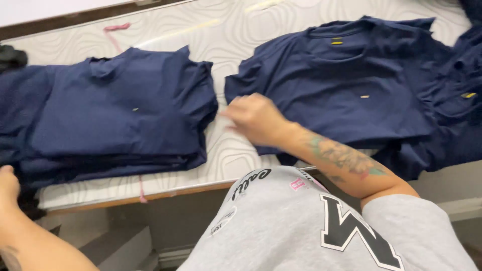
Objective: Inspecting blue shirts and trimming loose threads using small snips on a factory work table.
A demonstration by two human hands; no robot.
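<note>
Nearest to us is our own grey sweatshirt (281, 226) with its patches and block lettering, filling the bottom of the view. Beyond it runs the white worktable with a wavy embossed surface and a wooden front edge (226, 155). On it, past and to the right of our right hand (256, 118), lies the spread-out pile of navy blue cotton T-shirts (346, 85), the top one face up with a small yellow tag at the neck. To the left of that hand, just across a strip of bare table, sits the neatly folded stack of navy blue T-shirts (120, 115), several layers deep.

Our right hand rests at the left edge of the spread-out pile, fingers loosely curled and blurred (we cannot tell whether they pinch any cloth). Our left hand (7, 183) shows only partly at the frame's left border, touching the near left corner of the folded stack; its grip we cannot tell either.

A thin pink string (114, 31) lies far beyond both hands.
</note>
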